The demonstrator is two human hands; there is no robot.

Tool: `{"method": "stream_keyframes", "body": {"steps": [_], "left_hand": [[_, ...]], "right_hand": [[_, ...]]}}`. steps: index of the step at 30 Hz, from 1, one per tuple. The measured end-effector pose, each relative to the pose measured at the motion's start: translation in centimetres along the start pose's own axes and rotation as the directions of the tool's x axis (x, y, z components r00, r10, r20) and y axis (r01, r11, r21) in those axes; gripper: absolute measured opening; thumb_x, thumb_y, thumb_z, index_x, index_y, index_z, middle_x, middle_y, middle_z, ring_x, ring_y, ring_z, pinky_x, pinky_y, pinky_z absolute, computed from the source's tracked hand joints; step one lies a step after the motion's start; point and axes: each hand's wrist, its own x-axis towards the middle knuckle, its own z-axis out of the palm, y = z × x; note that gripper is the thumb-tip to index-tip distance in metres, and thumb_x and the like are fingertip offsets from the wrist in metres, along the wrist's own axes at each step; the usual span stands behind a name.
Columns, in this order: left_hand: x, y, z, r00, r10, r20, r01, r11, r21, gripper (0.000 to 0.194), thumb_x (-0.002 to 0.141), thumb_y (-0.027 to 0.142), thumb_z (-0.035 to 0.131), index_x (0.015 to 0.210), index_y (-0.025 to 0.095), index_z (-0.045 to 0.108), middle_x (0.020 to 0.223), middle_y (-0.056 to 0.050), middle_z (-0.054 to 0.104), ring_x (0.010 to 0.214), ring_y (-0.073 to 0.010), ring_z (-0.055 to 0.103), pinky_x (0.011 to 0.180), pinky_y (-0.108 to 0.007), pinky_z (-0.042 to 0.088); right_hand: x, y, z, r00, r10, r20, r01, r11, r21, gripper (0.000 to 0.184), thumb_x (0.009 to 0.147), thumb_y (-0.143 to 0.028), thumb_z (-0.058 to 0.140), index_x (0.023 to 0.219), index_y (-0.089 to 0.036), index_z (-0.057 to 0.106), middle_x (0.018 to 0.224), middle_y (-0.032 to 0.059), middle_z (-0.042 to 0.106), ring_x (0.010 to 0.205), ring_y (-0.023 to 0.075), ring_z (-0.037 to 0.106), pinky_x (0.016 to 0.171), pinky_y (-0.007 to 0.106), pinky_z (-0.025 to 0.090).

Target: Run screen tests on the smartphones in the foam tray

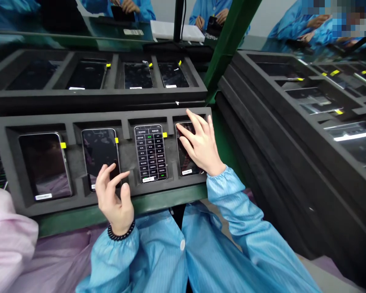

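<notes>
A grey foam tray [102, 119] lies before me with phones in its compartments. My right hand [199, 142], fingers spread, rests over the rightmost phone [186, 162], whose screen is dark. Beside it, a lit phone [151, 152] shows a grid menu with a few green cells. My left hand [115, 199] hovers with fingers apart at the lower edge of a dark phone [99, 150] and holds nothing. At the far left of the tray sits another dark phone [45, 162]. The phones carry yellow tabs at the side and white labels near the bottom.
Behind stands a second foam tray [117, 77] with more phones. Stacked trays [280, 134] rise on the right, past a green post [222, 53]. A pink sleeve [9, 236] is close at the left. Across the bench, people in blue smocks [212, 10] handle dark devices.
</notes>
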Motion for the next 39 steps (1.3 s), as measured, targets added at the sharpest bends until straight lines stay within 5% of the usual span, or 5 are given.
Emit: {"method": "stream_keyframes", "body": {"steps": [13, 17, 22, 27, 39], "left_hand": [[0.1, 0.1, 0.2, 1.0, 0.012, -0.018, -0.012, 1.0, -0.028, 0.023, 0.092, 0.014, 0.056, 0.108, 0.019, 0.072, 0.138, -0.011, 0.057, 0.141, -0.0287, 0.045, 0.119, -0.053, 0.039], [0.1, 0.0, 0.2, 1.0, 0.013, -0.018, -0.013, 1.0, -0.021, 0.022, 0.092, 0.014, 0.056, 0.107, 0.02, 0.072, 0.138, -0.011, 0.057, 0.141, -0.0289, 0.045, 0.119, -0.052, 0.039], [0.0, 0.1, 0.2, 1.0, 0.007, -0.015, -0.008, 1.0, -0.009, 0.022, 0.092, 0.016, 0.056, 0.107, 0.02, 0.071, 0.138, -0.011, 0.056, 0.141, -0.0291, 0.046, 0.119, -0.051, 0.039], [0.0, 0.2, 0.2, 1.0, 0.002, -0.018, -0.002, 1.0, 0.0, 0.02, 0.093, 0.017, 0.056, 0.106, 0.019, 0.071, 0.137, -0.012, 0.057, 0.141, -0.0287, 0.046, 0.119, -0.051, 0.04], [0.0, 0.2, 0.1, 1.0, -0.019, -0.009, 0.019, 0.999, 0.043, 0.019, 0.094, 0.025, 0.054, 0.104, 0.02, 0.07, 0.136, -0.013, 0.056, 0.141, -0.0289, 0.046, 0.119, -0.052, 0.042]], "right_hand": [[-11.1, 0.6, -3.0, 0.999, 0.028, -0.026, -0.026, 0.997, 0.07, 0.026, 0.099, -0.022, 0.053, 0.093, -0.022, 0.078, 0.137, 0.0092, 0.065, 0.126, 0.0262, 0.058, 0.119, 0.061, 0.032], [-10.2, 1.4, -3.0, 0.998, 0.018, -0.054, -0.013, 0.994, 0.104, 0.034, 0.101, -0.024, 0.049, 0.08, -0.022, 0.076, 0.133, 0.0068, 0.067, 0.123, 0.025, 0.059, 0.12, 0.057, 0.034], [-5.6, 3.2, -1.6, 0.983, 0.147, -0.11, -0.145, 0.989, 0.021, 0.04, 0.105, -0.037, 0.039, 0.132, -0.025, 0.065, 0.156, 0.0095, 0.044, 0.141, 0.0279, 0.043, 0.123, 0.057, 0.027], [-2.7, 4.4, -0.6, 0.984, 0.174, -0.03, -0.176, 0.983, -0.049, 0.043, 0.105, -0.041, 0.038, 0.142, -0.031, 0.055, 0.164, 0.0055, 0.032, 0.145, 0.0273, 0.037, 0.124, 0.058, 0.021], [-7.3, 1.3, -1.9, 0.993, -0.109, 0.043, 0.104, 0.989, 0.104, 0.029, 0.102, -0.033, 0.049, 0.117, -0.027, 0.073, 0.154, 0.008, 0.049, 0.139, 0.0256, 0.046, 0.124, 0.06, 0.024]]}}
